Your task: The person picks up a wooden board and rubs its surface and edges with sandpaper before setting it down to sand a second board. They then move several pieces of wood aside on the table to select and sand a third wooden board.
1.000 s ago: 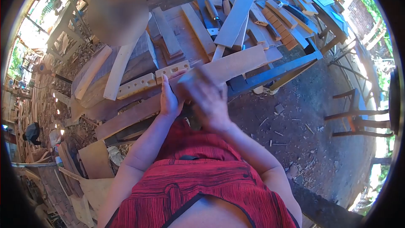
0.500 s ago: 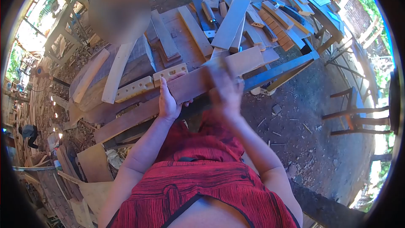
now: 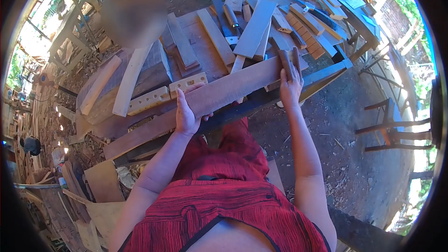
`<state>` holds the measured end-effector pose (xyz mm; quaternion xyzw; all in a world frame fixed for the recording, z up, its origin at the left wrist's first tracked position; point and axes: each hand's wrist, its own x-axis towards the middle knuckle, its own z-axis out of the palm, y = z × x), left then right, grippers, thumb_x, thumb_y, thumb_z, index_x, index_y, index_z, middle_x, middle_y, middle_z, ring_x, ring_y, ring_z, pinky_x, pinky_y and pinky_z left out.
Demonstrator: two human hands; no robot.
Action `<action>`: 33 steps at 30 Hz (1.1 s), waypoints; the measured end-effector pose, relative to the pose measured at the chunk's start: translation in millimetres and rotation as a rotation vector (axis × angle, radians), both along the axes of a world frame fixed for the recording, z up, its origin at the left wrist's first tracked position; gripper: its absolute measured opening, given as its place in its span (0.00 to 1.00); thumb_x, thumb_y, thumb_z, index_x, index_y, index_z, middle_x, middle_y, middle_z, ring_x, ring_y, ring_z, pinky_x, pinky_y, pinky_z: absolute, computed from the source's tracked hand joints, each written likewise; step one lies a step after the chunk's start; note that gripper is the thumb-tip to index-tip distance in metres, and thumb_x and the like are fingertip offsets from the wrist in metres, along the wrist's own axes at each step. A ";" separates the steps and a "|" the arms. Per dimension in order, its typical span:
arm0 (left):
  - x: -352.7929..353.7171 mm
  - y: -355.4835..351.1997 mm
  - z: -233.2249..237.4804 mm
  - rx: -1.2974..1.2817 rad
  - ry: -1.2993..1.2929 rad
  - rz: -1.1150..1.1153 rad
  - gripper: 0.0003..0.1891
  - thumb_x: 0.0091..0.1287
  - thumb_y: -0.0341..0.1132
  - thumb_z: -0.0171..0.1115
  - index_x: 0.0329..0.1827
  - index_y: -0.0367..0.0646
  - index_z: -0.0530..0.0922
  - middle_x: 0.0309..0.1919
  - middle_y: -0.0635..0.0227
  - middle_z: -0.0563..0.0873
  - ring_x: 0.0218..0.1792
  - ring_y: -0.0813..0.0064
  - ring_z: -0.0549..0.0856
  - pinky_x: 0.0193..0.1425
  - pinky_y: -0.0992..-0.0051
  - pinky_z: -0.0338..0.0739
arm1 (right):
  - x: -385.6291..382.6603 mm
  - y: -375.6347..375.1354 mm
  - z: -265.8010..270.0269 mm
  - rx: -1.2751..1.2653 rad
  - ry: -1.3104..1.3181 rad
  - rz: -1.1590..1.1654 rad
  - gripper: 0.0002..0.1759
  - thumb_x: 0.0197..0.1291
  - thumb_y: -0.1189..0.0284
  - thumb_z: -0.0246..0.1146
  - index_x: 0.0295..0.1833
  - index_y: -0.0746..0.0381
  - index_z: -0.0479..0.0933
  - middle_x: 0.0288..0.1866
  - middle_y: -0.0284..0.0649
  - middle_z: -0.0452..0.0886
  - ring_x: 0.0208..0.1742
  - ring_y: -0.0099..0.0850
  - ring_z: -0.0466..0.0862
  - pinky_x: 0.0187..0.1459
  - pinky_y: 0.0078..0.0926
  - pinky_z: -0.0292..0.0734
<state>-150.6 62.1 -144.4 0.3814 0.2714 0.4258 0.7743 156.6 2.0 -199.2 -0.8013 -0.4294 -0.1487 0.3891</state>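
A long, flat brown wooden board [image 3: 233,87] lies slanting across the near side of the workbench, its lower end at the left. My left hand [image 3: 187,114] grips the board near its middle, thumb on the upper face and fingers wrapped beneath. At the far right end, my right hand [image 3: 291,89] is closed around a small brown block [image 3: 288,63] that rests on the board. What the block's underside looks like is hidden. Just behind my left hand sit two pale wood pieces with cut holes, one a mortised piece [image 3: 189,80].
The workbench [image 3: 200,32] carries several loose boards, a wooden-handled chisel [image 3: 230,15] and a long metal blade [image 3: 219,9]. More lumber [image 3: 322,0] is stacked on a table at the upper right. A wooden chair frame [image 3: 396,128] stands on the right. A round blur covers the upper left.
My right hand, smeared by motion over the board's middle before, has slid right with the block to the board's far end. My left hand keeps its hold in the same place.
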 end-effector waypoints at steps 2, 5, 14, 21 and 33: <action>-1.1 1.0 -0.6 0.004 0.003 0.000 0.36 0.71 0.68 0.31 0.60 0.46 0.72 0.46 0.62 0.83 0.30 0.68 0.84 0.20 0.76 0.76 | -32.3 0.3 24.8 -0.064 -0.030 0.016 0.25 0.65 0.65 0.57 0.69 0.47 0.70 0.65 0.40 0.74 0.71 0.39 0.67 0.68 0.55 0.51; -4.4 2.2 -6.6 0.036 0.006 -0.053 0.36 0.71 0.68 0.31 0.60 0.47 0.72 0.46 0.62 0.83 0.32 0.69 0.85 0.21 0.76 0.76 | -121.4 -5.7 51.4 0.109 -0.093 0.410 0.31 0.58 0.67 0.61 0.70 0.47 0.69 0.65 0.43 0.73 0.73 0.40 0.66 0.67 0.60 0.50; -5.0 2.3 -5.5 0.085 -0.099 -0.086 0.32 0.72 0.63 0.41 0.61 0.44 0.71 0.44 0.62 0.83 0.26 0.70 0.84 0.22 0.75 0.77 | -92.3 -12.5 50.7 -0.013 -0.182 0.546 0.31 0.54 0.70 0.64 0.67 0.49 0.72 0.65 0.40 0.74 0.69 0.39 0.70 0.67 0.52 0.54; -2.1 -3.3 5.0 0.100 0.050 -0.010 0.21 0.68 0.44 0.56 0.60 0.42 0.72 0.44 0.59 0.82 0.26 0.70 0.84 0.20 0.77 0.76 | 5.8 -2.5 3.6 -0.088 0.002 0.024 0.25 0.66 0.56 0.57 0.67 0.50 0.71 0.68 0.38 0.72 0.71 0.39 0.67 0.71 0.57 0.47; -3.2 -2.6 0.6 0.123 0.061 -0.013 0.24 0.69 0.51 0.52 0.60 0.43 0.71 0.44 0.60 0.81 0.28 0.69 0.83 0.20 0.76 0.75 | 17.6 13.0 33.0 -0.077 -0.158 0.030 0.26 0.62 0.55 0.59 0.67 0.40 0.72 0.55 0.39 0.78 0.56 0.38 0.76 0.58 0.44 0.59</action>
